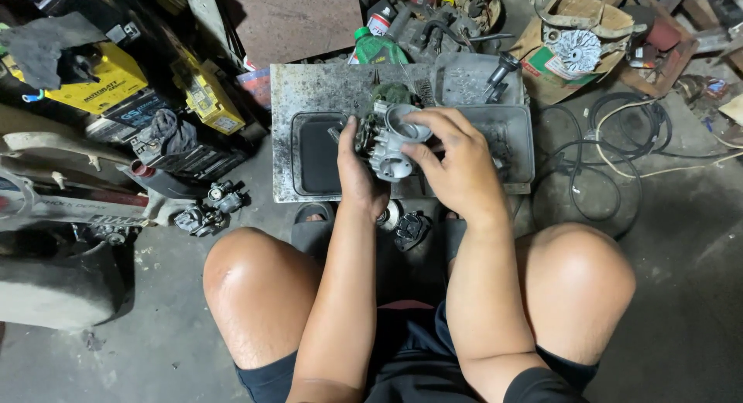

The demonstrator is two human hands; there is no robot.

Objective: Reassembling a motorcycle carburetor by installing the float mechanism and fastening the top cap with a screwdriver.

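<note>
A grey metal carburetor (389, 140) with two round bores is held between both hands above a dirty metal tray (294, 93). My left hand (356, 175) grips its left side, thumb up along the body. Over the right side, my right hand (457, 163) has its fingers curled onto the upper bore's rim. A small dark rectangular pan (317, 157) lies in the tray under my left hand, and a grey plastic tub (515, 132) sits under my right hand.
Yellow and black batteries (155, 93) crowd the left, with small engine parts (209, 210) on the concrete floor. A green bottle (379, 49), tools and a cardboard box (576, 43) sit beyond the tray. Black cables (611, 151) coil at right. My knees frame the foreground.
</note>
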